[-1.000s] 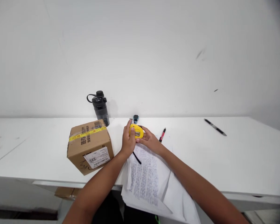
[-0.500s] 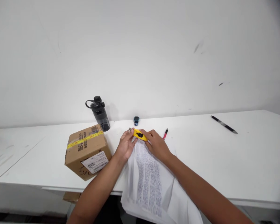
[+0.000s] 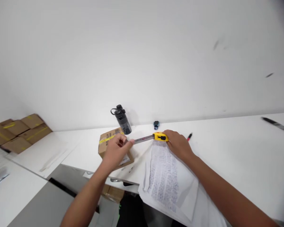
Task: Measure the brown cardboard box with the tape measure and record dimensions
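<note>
My right hand (image 3: 178,143) grips the yellow case of a tape measure (image 3: 160,136) above the far end of some printed paper sheets (image 3: 164,176). From the case a short length of metal blade (image 3: 143,139) runs left to my left hand (image 3: 115,149), which pinches its end between thumb and fingers. That hand is in front of a cardboard box (image 3: 110,135) with yellow tape and hides part of it. The sheets drape over the table's front edge.
Behind the box stands a dark water bottle (image 3: 123,119). A small blue watch (image 3: 156,125) lies near the wall, a red pen (image 3: 189,136) beside the right hand, a long black pen (image 3: 278,125) far right. Several cardboard boxes (image 3: 26,129) are stacked at left.
My left hand has moved left, away from the right, drawing blade out of the tape measure. The view has swung left, bringing the stacked boxes into sight.
</note>
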Demonstrator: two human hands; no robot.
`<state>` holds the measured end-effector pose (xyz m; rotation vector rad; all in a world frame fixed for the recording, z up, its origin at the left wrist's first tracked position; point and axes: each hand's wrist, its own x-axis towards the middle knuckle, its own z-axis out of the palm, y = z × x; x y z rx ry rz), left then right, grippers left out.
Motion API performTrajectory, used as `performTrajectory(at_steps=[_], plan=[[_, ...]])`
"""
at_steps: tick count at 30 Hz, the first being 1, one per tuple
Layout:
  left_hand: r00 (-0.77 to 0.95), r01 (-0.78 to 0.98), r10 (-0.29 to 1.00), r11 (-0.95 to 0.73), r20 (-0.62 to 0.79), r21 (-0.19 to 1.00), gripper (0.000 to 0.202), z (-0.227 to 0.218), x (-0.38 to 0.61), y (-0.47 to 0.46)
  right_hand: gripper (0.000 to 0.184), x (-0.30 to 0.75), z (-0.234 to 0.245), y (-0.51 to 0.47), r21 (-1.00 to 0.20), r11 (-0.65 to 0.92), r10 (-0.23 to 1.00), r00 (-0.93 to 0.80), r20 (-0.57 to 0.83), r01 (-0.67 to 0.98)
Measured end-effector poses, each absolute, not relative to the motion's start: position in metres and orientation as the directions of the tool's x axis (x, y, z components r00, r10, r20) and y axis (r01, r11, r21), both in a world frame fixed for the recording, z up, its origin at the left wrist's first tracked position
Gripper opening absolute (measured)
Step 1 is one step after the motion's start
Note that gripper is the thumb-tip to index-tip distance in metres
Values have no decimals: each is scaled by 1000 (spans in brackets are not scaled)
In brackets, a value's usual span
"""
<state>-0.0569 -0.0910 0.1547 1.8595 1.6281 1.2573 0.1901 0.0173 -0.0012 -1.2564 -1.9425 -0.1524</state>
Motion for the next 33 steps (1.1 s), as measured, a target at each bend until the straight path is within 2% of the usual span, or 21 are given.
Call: performTrajectory(at_steps=[5,8,11,13,17,22,28,33], plan=[[-194,673,976,57,102,738,47,202,-148,-85,43,186,-12,21,-380,578,707,-211,675,722],[-313,630,950,224,-21,743,54,203,-184,-74,39,186,-12,19,-477,617,709,-180,681,626],[-379,628,924,292,-45,721,58,193,-194,-73,41,189,-7,16,-539,598,713,-87,696,594],[-401,627,915,305,-39,717,61,185,-193,-76,41,192,-3,13,-512,612,676,-62,734,602],[-394,589,915,321,-84,742,67,177,-190,-80,43,197,3,10,-364,664,526,-62,848,653],[-347,569,932,300,-107,766,63,176,-193,-78,43,197,11,3,-179,640,454,-180,872,747],[-313,567,939,303,-140,766,60,178,-198,-72,44,191,16,-3,-178,637,459,-183,870,750],[-278,563,945,308,-175,767,60,180,-202,-66,40,189,18,-6,-125,650,405,-202,892,750]])
